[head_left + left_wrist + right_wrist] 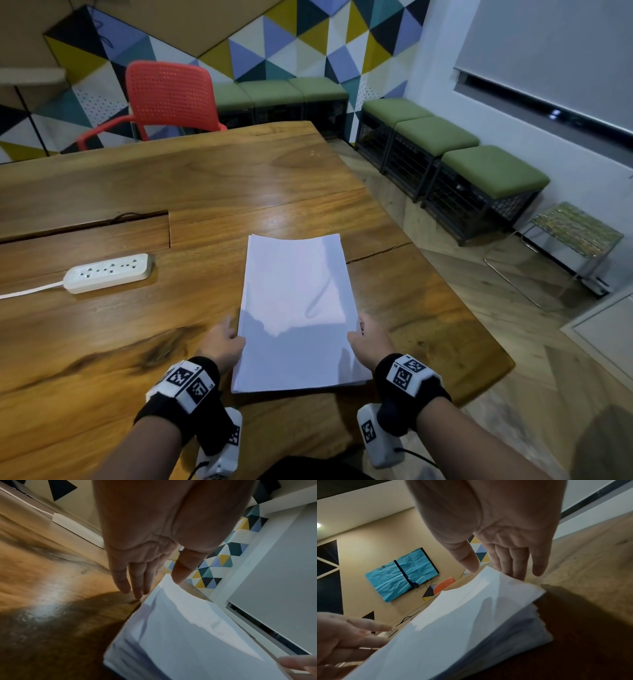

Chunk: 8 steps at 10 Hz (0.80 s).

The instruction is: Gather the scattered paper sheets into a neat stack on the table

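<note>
resting on wooden table [144,342], paper stack [294,308] near red chair [168,96]

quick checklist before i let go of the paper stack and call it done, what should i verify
1. All sheets gathered: ok. The head view shows one paper stack and no loose sheets on the table.
2. Stack fully on the table: ok, all four corners lie on wood.
3. Edges squared: not ok. The right wrist view shows sheet edges fanned and uneven at the near corner.
4. Hands flanking the sides: ok. Left hand and right hand sit on opposite long edges, fingers straight.
5. Top sheet flat: not ok, it bows upward in both wrist views.
6. Power strip clear of the stack: ok, well apart.
</note>
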### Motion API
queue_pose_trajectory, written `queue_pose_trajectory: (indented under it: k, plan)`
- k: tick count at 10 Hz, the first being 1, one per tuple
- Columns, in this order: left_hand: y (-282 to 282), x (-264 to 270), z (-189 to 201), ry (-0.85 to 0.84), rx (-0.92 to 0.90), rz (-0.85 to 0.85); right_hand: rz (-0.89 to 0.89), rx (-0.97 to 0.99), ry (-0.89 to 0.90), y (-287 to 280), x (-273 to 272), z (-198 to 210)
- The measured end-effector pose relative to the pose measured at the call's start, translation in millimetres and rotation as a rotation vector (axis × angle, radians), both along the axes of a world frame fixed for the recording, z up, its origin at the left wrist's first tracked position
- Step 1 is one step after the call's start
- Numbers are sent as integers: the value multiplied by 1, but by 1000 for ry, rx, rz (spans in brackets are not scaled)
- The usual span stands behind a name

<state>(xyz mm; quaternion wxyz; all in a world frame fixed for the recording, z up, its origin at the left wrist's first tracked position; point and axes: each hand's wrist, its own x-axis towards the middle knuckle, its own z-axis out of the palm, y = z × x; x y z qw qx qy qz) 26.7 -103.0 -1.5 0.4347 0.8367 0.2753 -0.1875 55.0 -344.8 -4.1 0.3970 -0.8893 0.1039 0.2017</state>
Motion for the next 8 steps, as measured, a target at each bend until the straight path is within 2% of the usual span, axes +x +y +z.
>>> queue_pose_trajectory:
  k: [3,7,8]
  plan:
    - [-5,0,1,29,-7,52,56,-24,9,-1,-2,-11]
    - [-5,-3,3,30,44,-16,80,-75,-13,2,-7,-6]
    - [-3,-3,5,14,34,14,51,-52,-29,-2,-6,-8]
